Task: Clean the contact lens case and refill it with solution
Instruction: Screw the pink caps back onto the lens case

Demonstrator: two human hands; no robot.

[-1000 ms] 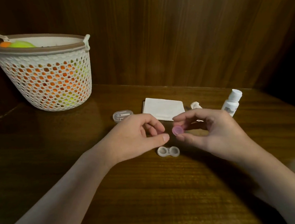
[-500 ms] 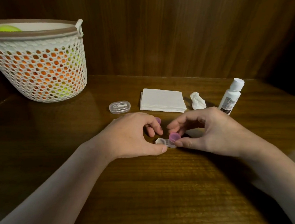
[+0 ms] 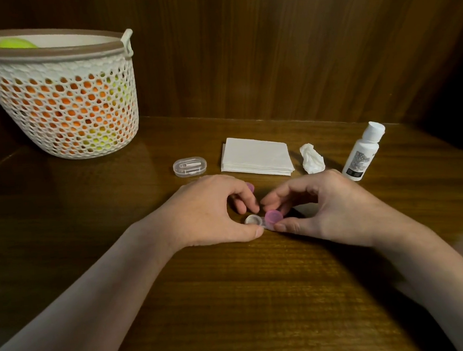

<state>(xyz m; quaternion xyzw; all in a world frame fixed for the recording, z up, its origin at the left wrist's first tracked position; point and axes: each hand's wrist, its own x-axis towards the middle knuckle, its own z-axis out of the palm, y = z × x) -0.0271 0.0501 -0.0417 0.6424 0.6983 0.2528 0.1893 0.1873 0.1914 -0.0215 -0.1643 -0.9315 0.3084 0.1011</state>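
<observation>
Left hand (image 3: 205, 213) pinched the small clear plastic contact lens case (image 3: 253, 220) mid-table (image 3: 234, 299); right hand (image 3: 330, 209) gripped a pink round cap (image 3: 274, 216) on its right well. White solution bottle (image 3: 363, 152) stood near the back-right edge.

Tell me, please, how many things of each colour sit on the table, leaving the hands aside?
White: 4, namely basket, tissue stack, crumpled tissue, solution bottle
Clear: 2, namely lens case, tweezer box
Pink: 2, namely cap, cap
Total: 8
</observation>
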